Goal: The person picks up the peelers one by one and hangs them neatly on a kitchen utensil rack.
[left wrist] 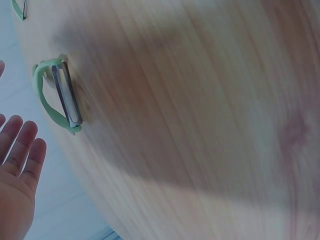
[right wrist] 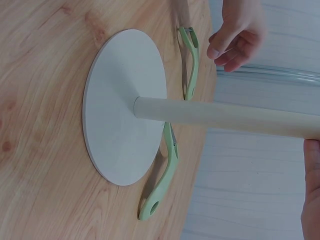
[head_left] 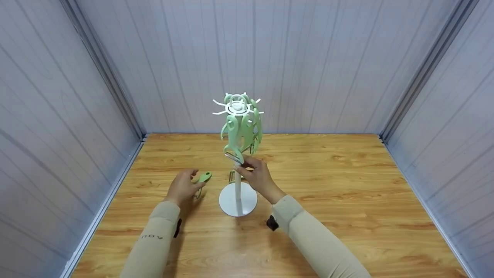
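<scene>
A white stand (head_left: pixel 238 185) with a round base and a hooked top stands upright on the table. Several light green peelers (head_left: pixel 234 135) hang from its hooks. My right hand (head_left: pixel 261 179) holds the pole just under the hanging peelers; in the right wrist view its thumb touches the pole. My left hand (head_left: pixel 182 187) hovers close above a green peeler (head_left: pixel 204 177) that lies left of the base. Its fingers are spread and loose in the left wrist view, beside the peeler (left wrist: pixel 42 97). Behind the base lies another green peeler (right wrist: pixel 162 185).
The wooden table (head_left: pixel 328 193) is enclosed by pale panel walls (head_left: pixel 270 58) at the back and both sides. Some white hooks (head_left: pixel 219 113) on the stand's left side carry nothing.
</scene>
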### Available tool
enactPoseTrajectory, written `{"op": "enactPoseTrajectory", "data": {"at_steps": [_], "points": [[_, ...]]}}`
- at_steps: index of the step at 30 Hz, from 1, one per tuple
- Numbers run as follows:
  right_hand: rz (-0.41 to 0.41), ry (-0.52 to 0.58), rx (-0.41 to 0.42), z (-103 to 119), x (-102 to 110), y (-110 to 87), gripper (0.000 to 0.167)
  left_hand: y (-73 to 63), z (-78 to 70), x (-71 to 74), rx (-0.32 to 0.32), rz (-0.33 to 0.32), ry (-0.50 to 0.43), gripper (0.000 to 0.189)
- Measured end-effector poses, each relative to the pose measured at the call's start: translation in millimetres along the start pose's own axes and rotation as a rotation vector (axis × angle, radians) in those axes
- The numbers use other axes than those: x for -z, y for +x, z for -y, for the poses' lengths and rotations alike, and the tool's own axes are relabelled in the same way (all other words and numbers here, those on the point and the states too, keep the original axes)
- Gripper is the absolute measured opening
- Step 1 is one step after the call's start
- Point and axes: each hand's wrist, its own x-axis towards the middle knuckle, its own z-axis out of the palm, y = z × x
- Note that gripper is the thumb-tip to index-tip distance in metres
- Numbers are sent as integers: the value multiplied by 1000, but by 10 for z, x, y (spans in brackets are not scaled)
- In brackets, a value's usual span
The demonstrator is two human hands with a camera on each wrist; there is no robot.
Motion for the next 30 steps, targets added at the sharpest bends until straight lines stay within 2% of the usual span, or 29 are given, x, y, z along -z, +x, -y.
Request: {"op": "enactPoseTrajectory", "data": {"at_steps": [5, 13, 21, 25, 30], "points": [[-1, 3, -5, 3, -3, 4, 28, 8, 7, -5, 25, 24, -11, 62], [-8, -8, 2, 9, -5, 2, 26, 26, 90, -17, 31, 80, -22, 59], [-3, 8, 2, 9, -1, -6, 27, 20, 169, -12, 36, 105, -32, 54], [2, 10, 5, 4, 2, -2, 24, 28, 172, -22, 52, 117, -39, 54], [13, 24, -3, 2, 7, -5, 30, 46, 154, -37, 90, 148, -58, 54]]}}
